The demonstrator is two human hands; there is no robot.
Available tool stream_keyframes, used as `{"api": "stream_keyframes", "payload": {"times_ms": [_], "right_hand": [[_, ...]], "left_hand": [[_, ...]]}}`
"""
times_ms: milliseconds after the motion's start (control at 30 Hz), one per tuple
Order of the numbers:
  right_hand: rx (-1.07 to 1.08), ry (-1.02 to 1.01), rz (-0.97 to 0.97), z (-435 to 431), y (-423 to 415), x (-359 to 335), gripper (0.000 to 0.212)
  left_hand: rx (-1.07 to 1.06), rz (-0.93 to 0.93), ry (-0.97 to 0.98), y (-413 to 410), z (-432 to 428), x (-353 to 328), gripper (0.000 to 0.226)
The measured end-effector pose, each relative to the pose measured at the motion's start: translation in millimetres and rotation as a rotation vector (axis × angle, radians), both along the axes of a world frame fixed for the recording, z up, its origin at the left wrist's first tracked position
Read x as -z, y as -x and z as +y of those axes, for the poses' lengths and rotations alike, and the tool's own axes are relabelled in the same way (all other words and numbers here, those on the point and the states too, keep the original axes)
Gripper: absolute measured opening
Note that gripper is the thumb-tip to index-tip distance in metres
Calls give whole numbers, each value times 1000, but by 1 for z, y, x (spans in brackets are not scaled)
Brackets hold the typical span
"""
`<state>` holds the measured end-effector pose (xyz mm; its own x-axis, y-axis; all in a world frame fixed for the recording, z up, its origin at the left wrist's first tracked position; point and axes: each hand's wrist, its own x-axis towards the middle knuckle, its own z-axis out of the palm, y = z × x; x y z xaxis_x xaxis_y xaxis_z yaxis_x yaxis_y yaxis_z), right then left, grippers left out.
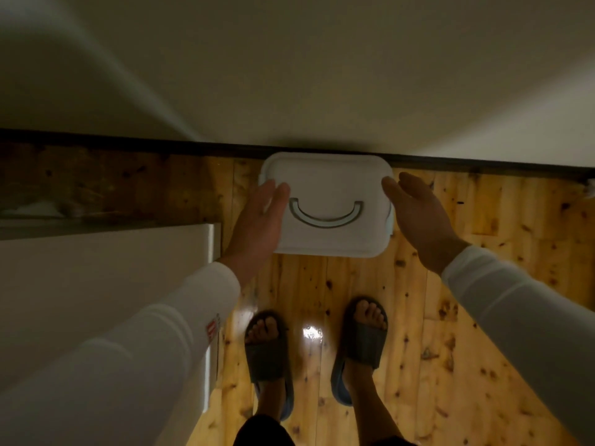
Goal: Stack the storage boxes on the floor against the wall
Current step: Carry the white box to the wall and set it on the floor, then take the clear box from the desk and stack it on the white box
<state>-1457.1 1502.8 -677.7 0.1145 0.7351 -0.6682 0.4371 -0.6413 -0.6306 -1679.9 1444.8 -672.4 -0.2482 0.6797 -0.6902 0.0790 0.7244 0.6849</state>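
Note:
A white storage box (pixel 331 185) with a grey curved handle on its lid stands against the dark skirting board of the wall. I see only its lid from above, so whatever lies beneath it is hidden. My left hand (pixel 257 217) is at the lid's left edge with straight fingers. My right hand (pixel 415 214) is at the lid's right edge, fingers straight too. I cannot tell whether either hand touches the box. Neither hand curls round anything.
A pale wall (pixel 322 75) rises behind the box. A white cabinet or appliance (pixel 106 284) stands close on the left. Wooden floorboards (pixel 483 252) spread to the right. My feet in dark slippers (pixel 360 346) stand just in front of the box.

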Motion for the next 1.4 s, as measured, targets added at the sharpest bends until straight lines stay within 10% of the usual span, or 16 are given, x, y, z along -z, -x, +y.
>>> {"api": "stream_keyframes", "payload": {"times_ms": [1400], "right_hand": [[24, -402, 92, -112, 44, -465, 60]], "left_hand": [[203, -18, -377, -26, -63, -440, 41]]}}
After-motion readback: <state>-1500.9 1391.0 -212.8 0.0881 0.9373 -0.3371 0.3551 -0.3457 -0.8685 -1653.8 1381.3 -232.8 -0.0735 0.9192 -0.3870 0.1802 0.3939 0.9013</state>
